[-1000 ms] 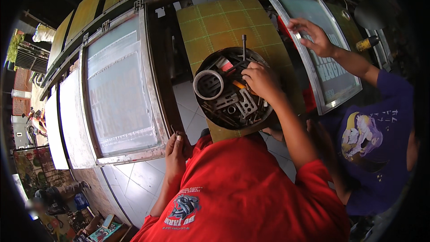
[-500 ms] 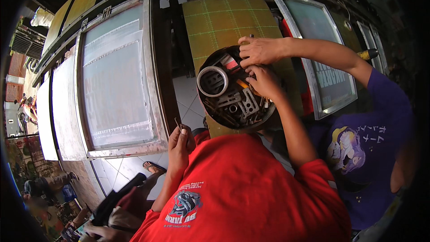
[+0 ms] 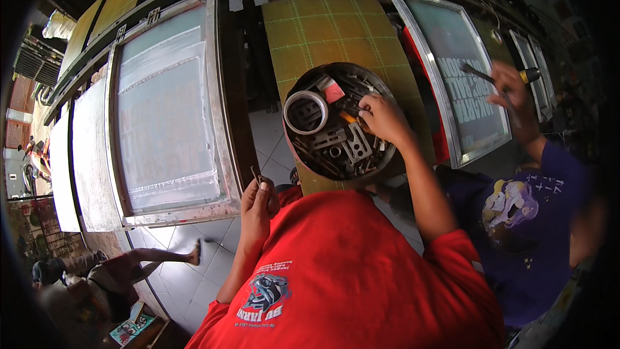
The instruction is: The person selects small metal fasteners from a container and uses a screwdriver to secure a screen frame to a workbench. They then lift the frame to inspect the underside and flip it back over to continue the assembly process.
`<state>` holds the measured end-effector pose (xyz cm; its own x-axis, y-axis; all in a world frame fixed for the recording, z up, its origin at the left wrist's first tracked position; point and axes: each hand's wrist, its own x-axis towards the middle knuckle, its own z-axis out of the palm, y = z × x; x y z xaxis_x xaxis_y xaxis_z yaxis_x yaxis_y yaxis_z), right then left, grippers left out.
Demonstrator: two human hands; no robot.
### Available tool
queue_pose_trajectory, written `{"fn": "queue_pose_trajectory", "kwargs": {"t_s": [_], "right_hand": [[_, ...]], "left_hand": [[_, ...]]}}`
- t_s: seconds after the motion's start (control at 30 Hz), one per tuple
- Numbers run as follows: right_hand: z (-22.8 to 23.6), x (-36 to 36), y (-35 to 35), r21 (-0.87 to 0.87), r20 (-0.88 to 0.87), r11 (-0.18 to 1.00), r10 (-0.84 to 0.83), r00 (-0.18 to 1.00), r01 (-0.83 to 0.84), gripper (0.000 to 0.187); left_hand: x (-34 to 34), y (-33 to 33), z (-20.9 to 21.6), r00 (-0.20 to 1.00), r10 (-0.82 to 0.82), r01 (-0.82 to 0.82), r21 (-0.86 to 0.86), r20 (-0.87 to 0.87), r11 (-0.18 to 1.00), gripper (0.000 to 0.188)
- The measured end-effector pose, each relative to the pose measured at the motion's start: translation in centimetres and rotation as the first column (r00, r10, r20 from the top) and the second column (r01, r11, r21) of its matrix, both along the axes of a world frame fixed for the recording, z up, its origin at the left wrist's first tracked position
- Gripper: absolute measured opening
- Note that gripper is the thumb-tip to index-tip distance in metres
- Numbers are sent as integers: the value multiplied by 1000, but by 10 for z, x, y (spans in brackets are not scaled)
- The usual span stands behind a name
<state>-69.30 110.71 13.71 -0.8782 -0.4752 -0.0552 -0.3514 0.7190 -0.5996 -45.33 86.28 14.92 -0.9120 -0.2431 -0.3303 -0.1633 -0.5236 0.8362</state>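
My left hand (image 3: pixel 258 199) is closed, pinching a thin bolt-like metal piece (image 3: pixel 254 174) upright beside the frame at left. My right hand (image 3: pixel 385 118) reaches into a round dark tin (image 3: pixel 289 148) of loose hardware, its fingers drawn together near the right side; what is in them, if anything, is hidden. Inside the tin are a roll of tape (image 3: pixel 289 115), a slotted metal bracket (image 3: pixel 356 145), a red-and-white piece (image 3: pixel 333 93), an orange-handled item (image 3: pixel 349 118) and several bolts.
Under the tin is a yellow-green board (image 3: pixel 323 32) with grid lines. Metal-framed printing screens (image 3: pixel 229 181) stand left and right (image 3: pixel 452 116). At right, a co-worker's hand (image 3: pixel 510 87) holds a long dark tool (image 3: pixel 476 72). Another person's leg (image 3: pixel 155 255) shows at lower left.
The co-worker's hand has left the tin and moved right, carrying a long dark tool. My right hand stays in the tin, and my left hand has hardly moved.
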Motion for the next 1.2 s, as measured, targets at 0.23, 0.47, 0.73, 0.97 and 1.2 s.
{"fn": "queue_pose_trajectory", "kwargs": {"t_s": [0.23, 0.47, 0.73, 0.97, 1.2], "right_hand": [[-17, -27, 36, -439, 267, 864, -134, 954, 245, 13], [1, -28, 20, -420, 503, 818, -150, 851, 393, 12], [0, -27, 19, -427, 590, 793, -120, 798, 435, 12], [2, -31, 23, -433, 508, 827, -104, 855, 358, 11], [-14, -37, 25, -328, 213, 931, -91, 973, 159, 17]], "left_hand": [[7, 0, -1, 1000, -14, 14, 1, 11, 1000, 18], [5, 1, 7, 999, -27, 28, -28, 32, 999, 18], [-2, 6, 20, 996, -68, 71, -61, 52, 996, 19], [-3, 10, 13, 995, -58, 62, -42, 77, 997, 19], [-5, 15, 10, 991, -82, 87, -37, 110, 996, 17]]}}
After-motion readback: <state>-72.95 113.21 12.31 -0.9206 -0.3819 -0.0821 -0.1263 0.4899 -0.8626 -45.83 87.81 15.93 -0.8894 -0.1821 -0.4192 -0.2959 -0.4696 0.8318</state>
